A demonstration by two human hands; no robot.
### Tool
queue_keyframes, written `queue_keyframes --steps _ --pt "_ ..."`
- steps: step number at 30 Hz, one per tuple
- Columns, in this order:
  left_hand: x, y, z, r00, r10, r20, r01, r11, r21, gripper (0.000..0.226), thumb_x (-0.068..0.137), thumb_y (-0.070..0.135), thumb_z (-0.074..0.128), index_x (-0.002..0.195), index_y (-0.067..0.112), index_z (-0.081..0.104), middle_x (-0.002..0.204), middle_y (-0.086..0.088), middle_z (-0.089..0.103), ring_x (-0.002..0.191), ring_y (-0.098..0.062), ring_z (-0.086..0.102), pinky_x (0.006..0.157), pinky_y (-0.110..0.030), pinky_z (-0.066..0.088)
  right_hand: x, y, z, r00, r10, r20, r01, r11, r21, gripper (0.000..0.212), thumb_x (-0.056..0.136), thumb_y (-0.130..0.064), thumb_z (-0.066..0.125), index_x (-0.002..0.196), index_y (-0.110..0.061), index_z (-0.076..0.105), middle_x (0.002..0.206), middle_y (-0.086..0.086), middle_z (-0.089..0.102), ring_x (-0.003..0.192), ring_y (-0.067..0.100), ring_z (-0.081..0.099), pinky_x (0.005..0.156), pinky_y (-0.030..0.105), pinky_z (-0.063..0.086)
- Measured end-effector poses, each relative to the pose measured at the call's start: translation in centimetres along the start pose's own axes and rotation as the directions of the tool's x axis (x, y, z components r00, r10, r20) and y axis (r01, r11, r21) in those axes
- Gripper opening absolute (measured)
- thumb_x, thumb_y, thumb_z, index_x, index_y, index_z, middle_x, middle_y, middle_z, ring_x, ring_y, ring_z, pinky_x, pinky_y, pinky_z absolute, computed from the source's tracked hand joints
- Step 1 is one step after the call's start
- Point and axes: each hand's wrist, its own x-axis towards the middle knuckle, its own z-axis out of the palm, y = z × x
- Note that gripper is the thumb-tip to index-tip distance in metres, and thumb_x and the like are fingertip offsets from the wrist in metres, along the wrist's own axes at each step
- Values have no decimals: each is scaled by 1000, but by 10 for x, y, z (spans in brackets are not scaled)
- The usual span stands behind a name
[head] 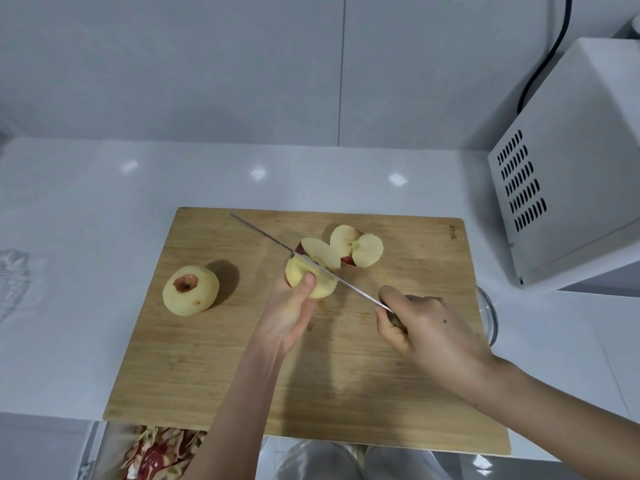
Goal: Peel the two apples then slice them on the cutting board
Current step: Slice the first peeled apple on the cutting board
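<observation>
A wooden cutting board (pixel 242 358) lies on the white counter. A whole peeled apple (pixel 190 291) stands at its left, red skin left around the stem. An apple half (pixel 356 246) lies cut face up at the back. My left hand (pixel 289 315) holds another apple half (pixel 311 273) near the board's middle, thumb pressed on it. My right hand (pixel 420 329) grips the handle of a long knife (pixel 311 261). The blade runs diagonally through that held half, and one cut piece leans away behind the blade.
A white microwave (pixel 571 168) stands at the right with a black cable behind it. A glass bowl's rim (pixel 490 315) shows past the board's right edge. Red apple peelings (pixel 159 455) lie in a bin below the counter's front edge. A clear plastic item (pixel 14 275) sits far left.
</observation>
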Motion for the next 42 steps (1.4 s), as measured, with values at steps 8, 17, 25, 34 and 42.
queue_keyframes --steps 8,17,25,34,42 --pt "1 2 -11 982 -8 187 34 990 -137 50 63 19 88 108 9 68 102 -9 69 103 -24 63 106 -45 38 -2 -12 2 993 -51 102 59 995 -80 56 38 14 69 68 -19 36 54 -14 16 41 11 14 43 6 4" --pt "-4 7 -6 993 -15 121 30 992 -121 54 55 18 92 103 10 69 97 -9 70 96 -22 66 93 -36 52 -2 -24 -2 994 -33 103 39 997 -62 68 49 8 74 74 -26 20 50 -17 8 36 11 17 40 8 5" --pt "-7 4 2 995 10 103 6 988 -155 54 62 22 88 109 7 65 107 -12 67 107 -25 62 93 -37 49 2 -22 1 998 -48 46 51 996 -73 55 59 2 66 75 -23 20 44 -12 32 32 11 24 30 19 20" --pt "-8 13 0 971 1 241 53 974 -219 49 69 22 83 115 13 68 119 -9 66 116 -24 59 100 -38 46 2 -26 2 997 -69 33 70 997 -40 55 50 6 60 74 -24 21 49 -15 18 34 11 19 35 14 11" --pt "-8 10 5 995 32 99 -30 999 -24 67 60 31 89 114 7 61 105 -9 68 103 -23 63 92 -36 51 5 -29 0 998 -12 -59 6 996 -87 37 61 -3 77 73 -14 44 49 -11 19 35 16 16 34 18 12"
